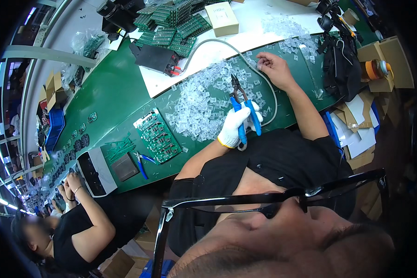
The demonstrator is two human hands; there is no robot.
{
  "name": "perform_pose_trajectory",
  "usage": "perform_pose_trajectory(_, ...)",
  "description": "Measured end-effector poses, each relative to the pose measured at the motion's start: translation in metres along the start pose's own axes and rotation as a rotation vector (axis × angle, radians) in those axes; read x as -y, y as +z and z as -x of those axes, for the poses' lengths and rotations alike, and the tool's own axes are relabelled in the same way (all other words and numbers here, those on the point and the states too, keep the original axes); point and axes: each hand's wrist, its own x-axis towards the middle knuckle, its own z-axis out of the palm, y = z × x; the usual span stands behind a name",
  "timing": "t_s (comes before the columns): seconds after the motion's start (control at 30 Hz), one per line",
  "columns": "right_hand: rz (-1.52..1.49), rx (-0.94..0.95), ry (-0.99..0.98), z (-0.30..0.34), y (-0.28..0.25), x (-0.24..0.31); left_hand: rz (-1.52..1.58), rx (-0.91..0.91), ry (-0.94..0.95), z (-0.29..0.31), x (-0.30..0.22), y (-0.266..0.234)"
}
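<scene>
Green workbench (109, 88) here, pretty messy, partly covered by a white sheet (250, 39). Closest in, the left hand (235, 123), in a white knit glove with a yellowish cuff, is wrapped around a pair of cutters (238, 110). Nice chunky blue handles on those, dark metal head, tips pointing away from the person, handles somewhat apart; can't tell if the jaws actually meet. They're over the near edge of a big pile of clear plastic pieces (197, 104), all small, squarish and glassy looking, spilled loosely across the green top.

Bare right hand (276, 70) is at the far right side of that pile, fingers curled. Honestly can't tell if it's pinching anything. Grey cable (276, 97) loops around past it, from a black box (153, 59) with red bits on its end to near the glove.

Left of the pile there's a green circuit board (158, 136) packed with parts, plus smaller blue-handled pliers (142, 171). Further back: a heap of green boards (164, 21) and a cream carton (222, 19). Off to the left, a co-worker in black (85, 231) sits at the same bench.
</scene>
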Motion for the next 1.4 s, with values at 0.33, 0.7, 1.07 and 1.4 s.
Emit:
perform_pose_trajectory(0.33,-0.510,0.114,0.091,0.001,0.007,0.004,-0.015,-0.007,-0.008,0.001,-0.003,0.001)
perform_pose_trajectory(0.7,-0.853,0.254,0.248,0.004,0.016,0.012,0.007,0.010,-0.008,0.000,-0.002,-0.001)
perform_pose_trajectory(1.07,-0.787,0.188,0.244,0.012,0.015,0.025,-0.011,0.017,-0.013,0.000,-0.002,-0.001)
perform_pose_trajectory(1.4,0.099,-0.105,-0.109,0.003,0.004,0.030,0.004,0.039,-0.001,-0.001,0.000,-0.002)
